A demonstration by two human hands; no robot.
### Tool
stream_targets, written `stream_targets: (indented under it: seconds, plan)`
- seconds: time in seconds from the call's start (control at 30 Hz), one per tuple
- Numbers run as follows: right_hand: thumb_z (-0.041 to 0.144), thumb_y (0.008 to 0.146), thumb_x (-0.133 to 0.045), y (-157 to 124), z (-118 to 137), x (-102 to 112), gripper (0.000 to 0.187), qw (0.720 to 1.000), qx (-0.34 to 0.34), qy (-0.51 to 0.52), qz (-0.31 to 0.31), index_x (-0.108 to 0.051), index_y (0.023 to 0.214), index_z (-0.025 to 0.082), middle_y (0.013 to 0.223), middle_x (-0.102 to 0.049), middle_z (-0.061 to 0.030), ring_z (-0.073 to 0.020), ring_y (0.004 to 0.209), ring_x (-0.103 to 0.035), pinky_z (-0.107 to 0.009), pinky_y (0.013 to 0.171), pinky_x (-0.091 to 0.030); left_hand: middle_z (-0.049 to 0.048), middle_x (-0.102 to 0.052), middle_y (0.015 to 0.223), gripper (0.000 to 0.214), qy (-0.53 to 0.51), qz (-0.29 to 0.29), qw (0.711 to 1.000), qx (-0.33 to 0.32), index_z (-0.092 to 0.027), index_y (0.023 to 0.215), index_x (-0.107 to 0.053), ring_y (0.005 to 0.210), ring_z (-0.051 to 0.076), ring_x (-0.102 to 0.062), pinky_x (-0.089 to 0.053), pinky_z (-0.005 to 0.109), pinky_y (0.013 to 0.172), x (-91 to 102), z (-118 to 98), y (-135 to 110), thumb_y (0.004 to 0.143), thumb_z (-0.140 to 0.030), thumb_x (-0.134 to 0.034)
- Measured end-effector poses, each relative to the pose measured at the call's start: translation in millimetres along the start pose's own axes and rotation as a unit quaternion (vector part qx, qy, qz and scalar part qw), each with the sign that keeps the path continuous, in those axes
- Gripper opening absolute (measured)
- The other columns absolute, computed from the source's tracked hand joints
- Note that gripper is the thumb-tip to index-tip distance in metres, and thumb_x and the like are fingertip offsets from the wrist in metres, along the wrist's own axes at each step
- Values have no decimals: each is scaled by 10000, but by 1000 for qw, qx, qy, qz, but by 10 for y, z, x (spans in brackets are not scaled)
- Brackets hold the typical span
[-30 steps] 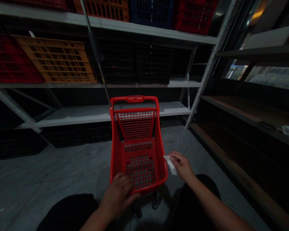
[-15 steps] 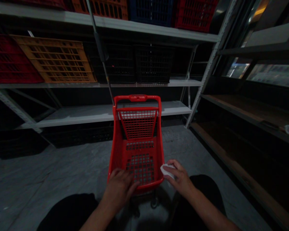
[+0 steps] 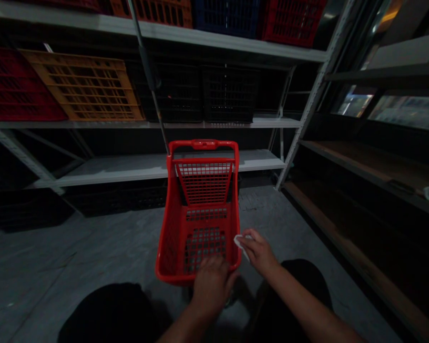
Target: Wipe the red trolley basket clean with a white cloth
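A small red plastic shopping cart (image 3: 161, 243) stands on the floor in front of me, its grid basket facing up and its handle at the far end. My left hand (image 3: 212, 281) is closed over the near rim, toward the right corner, fingers curled inside and thumb to the right. Pinched in the fingers of my right hand (image 3: 259, 252) is a white cloth or wipe (image 3: 240, 240), against the outside of the cart's right wall. A thin grey pole (image 3: 148, 69) rises from the left end of the handle.
Behind the cart is a white metal rack (image 3: 114, 166) with a yellow crate (image 3: 93, 88), a red crate (image 3: 17, 85) and black crates (image 3: 229, 93). Dark shelving (image 3: 364, 162) stands at right. My knees flank the cart on the grey floor (image 3: 103, 243).
My left hand has slid right along the near rim. My right hand has moved slightly up and left with the white cloth. The cart's near end has swung a little left.
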State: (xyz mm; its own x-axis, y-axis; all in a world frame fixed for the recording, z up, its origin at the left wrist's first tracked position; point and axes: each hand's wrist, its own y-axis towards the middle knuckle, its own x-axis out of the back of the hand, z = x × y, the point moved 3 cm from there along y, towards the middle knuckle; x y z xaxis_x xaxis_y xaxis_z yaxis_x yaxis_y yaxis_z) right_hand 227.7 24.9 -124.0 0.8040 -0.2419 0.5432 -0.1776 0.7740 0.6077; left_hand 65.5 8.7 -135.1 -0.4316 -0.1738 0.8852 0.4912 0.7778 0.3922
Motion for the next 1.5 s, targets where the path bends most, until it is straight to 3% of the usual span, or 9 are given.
stream_targets:
  seconds: [0.1, 0.33, 0.5, 0.63, 0.83, 0.97, 1.2, 1.33, 1.5]
  plan:
    - [150, 880, -440, 38, 20, -17, 268, 1000, -15, -15, -23, -612, 1074, 217, 962, -516, -69, -143, 836, -568, -252, 737, -490, 35, -621, 787, 117, 11, -28, 1000, 1, -187, 782, -586, 787, 211, -554, -367, 372, 778, -13, 40, -39, 802, -298, -554]
    - [85, 858, -413, -371, 442, -220, 395, 995, 7, 13, 95, -514, 1202, 251, 1066, -509, -88, -171, 965, -531, -284, 819, -483, 10, -606, 733, 86, 15, -59, 998, -23, -199, 755, -566, 742, 189, -553, -353, 355, 777, 52, 145, -120, 771, -283, -579]
    - [57, 823, -437, -293, 410, -237, 397, 993, 18, 6, 119, -553, 1149, 252, 1059, -494, -72, -166, 939, -525, -274, 779, -477, 9, -623, 740, 137, 21, -74, 997, -29, -198, 780, -582, 738, 184, -566, -347, 348, 762, 96, 200, -136, 758, -331, -607]
    - [44, 814, -428, -150, 283, -246, 440, 996, 35, 0, 85, -553, 1164, 279, 1073, -471, -62, -158, 938, -519, -271, 784, -472, 11, -627, 729, 180, 24, -86, 996, -29, -195, 766, -587, 737, 187, -571, -345, 350, 760, 110, 224, -143, 743, -369, -625]
    - [68, 843, -420, -12, 228, -247, 387, 1000, -17, 5, 1, -599, 1123, 266, 1115, -443, -71, -161, 991, -525, -274, 842, -473, 12, -623, 713, 189, 23, -93, 995, -28, -192, 732, -580, 713, 184, -562, -346, 350, 746, 139, 239, -172, 732, -372, -637]
    - [161, 846, -498, -99, 291, -243, 377, 999, -27, 14, 10, -540, 1207, 258, 1090, -451, -86, -166, 923, -551, -275, 786, -499, 6, -618, 702, 176, 18, -94, 995, -31, -194, 728, -572, 702, 177, -559, -343, 351, 753, 157, 242, -183, 742, -361, -627]
    - [62, 828, -431, -399, 481, -356, 528, 992, 73, -25, 99, -418, 1305, 290, 1066, -533, -77, -180, 934, -537, -294, 789, -488, -10, -612, 675, 164, 1, -103, 994, -47, -208, 717, -568, 681, 167, -564, -354, 335, 746, 207, 307, -223, 742, -363, -613]
    - [56, 829, -401, -180, 359, -295, 518, 994, 75, -51, 64, -433, 1285, 299, 1068, -495, -69, -169, 917, -528, -278, 761, -490, -12, -626, 678, 225, -2, -106, 993, -50, -210, 740, -584, 684, 174, -577, -358, 342, 750, 246, 347, -251, 726, -431, -626]
    - [71, 844, -383, 154, 176, -203, 426, 996, 25, -87, -6, -534, 1186, 275, 981, -481, -63, -157, 841, -532, -272, 715, -488, -1, -616, 640, 304, 3, -120, 991, -53, -200, 666, -573, 655, 172, -572, -370, 338, 722, 287, 355, -243, 706, -497, -622]
